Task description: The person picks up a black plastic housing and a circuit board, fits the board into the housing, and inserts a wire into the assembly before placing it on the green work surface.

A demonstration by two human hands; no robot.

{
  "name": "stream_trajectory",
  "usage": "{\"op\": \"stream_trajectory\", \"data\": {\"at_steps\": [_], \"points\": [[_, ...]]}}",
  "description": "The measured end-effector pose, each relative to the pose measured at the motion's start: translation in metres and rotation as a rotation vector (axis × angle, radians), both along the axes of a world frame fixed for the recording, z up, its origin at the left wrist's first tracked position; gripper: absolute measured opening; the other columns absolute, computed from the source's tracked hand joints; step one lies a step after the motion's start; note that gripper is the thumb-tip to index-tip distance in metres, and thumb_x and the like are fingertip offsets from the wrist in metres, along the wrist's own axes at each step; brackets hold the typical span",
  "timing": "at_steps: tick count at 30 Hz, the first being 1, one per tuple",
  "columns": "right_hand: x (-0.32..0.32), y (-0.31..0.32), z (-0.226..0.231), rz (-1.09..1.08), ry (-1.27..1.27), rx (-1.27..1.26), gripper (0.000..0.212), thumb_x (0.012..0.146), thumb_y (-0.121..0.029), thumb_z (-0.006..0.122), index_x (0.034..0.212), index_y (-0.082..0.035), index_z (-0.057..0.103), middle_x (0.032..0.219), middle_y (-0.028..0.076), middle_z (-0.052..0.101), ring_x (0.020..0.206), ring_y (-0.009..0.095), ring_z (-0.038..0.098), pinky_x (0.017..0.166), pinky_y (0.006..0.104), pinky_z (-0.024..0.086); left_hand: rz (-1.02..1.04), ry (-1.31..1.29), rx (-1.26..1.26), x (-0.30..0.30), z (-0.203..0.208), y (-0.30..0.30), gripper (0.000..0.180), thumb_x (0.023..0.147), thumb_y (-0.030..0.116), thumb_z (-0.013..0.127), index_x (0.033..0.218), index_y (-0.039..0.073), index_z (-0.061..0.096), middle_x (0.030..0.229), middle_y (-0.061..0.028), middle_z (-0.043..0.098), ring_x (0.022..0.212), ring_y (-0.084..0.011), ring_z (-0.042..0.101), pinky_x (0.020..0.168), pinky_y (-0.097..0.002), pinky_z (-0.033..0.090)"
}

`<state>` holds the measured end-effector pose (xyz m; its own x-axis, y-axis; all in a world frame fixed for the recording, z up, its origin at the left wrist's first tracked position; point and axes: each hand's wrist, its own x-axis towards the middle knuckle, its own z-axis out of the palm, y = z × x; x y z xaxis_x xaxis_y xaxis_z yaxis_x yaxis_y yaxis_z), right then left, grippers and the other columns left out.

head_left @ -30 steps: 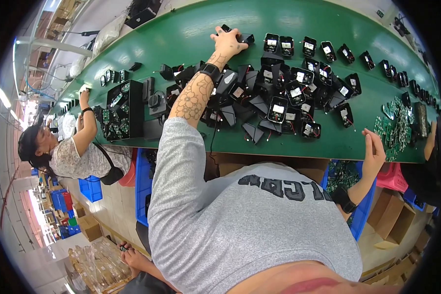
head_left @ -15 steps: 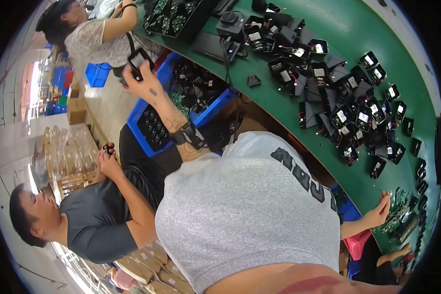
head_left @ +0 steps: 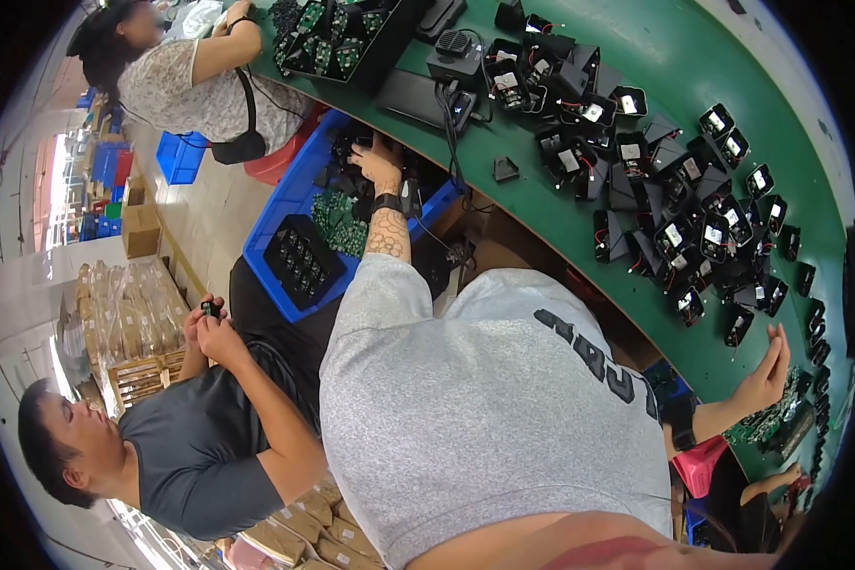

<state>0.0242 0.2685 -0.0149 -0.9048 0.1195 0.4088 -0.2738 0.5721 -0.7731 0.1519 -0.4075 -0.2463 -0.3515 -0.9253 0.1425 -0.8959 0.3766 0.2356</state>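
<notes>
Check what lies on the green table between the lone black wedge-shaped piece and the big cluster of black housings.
In the head view, bare green table separates the wedge piece from the housings.

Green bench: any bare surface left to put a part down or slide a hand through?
The green bench is bare along its far edge beyond the black housings, and in a strip along the near edge around the lone black piece. The middle is crowded with housings. The blue bin, where the left hand reaches, is packed. The right hand hovers open by the green boards.
</notes>
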Motion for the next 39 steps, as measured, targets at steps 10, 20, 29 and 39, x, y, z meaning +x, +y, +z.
{"op": "stream_trajectory", "data": {"at_steps": [10,20,29,39], "points": [[0.017,0.016,0.008,-0.105,-0.048,0.052,0.027,0.099,-0.011,0.052,0.117,0.006,0.063,0.108,0.014,0.068,0.098,0.018,0.066,0.091,0.0287,0.050,-0.372,0.095,0.050,0.013,0.014,-0.063,0.066,0.076,0.041,0.075,0.132,0.017,0.051,0.123,-0.0291,0.051,0.106,-0.0463,0.054,0.082,-0.0520,0.050],[-0.001,-0.011,-0.014,0.024,-0.118,0.063,0.027,0.099,-0.012,0.052,0.117,0.004,0.065,0.107,0.013,0.069,0.099,0.016,0.065,0.090,0.0256,0.048,-0.230,0.557,-0.198,0.011,-0.046,-0.055,0.069,0.091,0.037,0.059,0.139,-0.008,0.035,0.133,-0.0361,0.041,0.120,-0.0506,0.041,0.104,-0.0514,0.033],[-0.002,0.000,0.013,-0.080,-0.133,0.119,0.028,0.099,-0.015,0.052,0.119,0.000,0.064,0.106,0.011,0.069,0.100,0.014,0.063,0.091,0.0246,0.044,-0.047,1.046,-0.191,0.097,0.064,0.011,0.038,0.095,0.030,0.050,0.113,-0.003,0.056,0.106,-0.0192,0.060,0.095,-0.0258,0.058,0.085,-0.0350,0.046],[-0.004,-0.078,0.023,0.167,0.001,-0.099,0.029,0.098,-0.015,0.047,0.093,0.005,0.068,0.092,0.009,0.068,0.087,0.016,0.062,0.079,0.0288,0.047,-1.522,0.397,0.567,-0.205,0.309,0.267,0.027,0.091,0.018,0.054,0.114,0.008,0.065,0.089,-0.0142,0.069,0.082,-0.0251,0.067,0.074,-0.0340,0.051]]}}
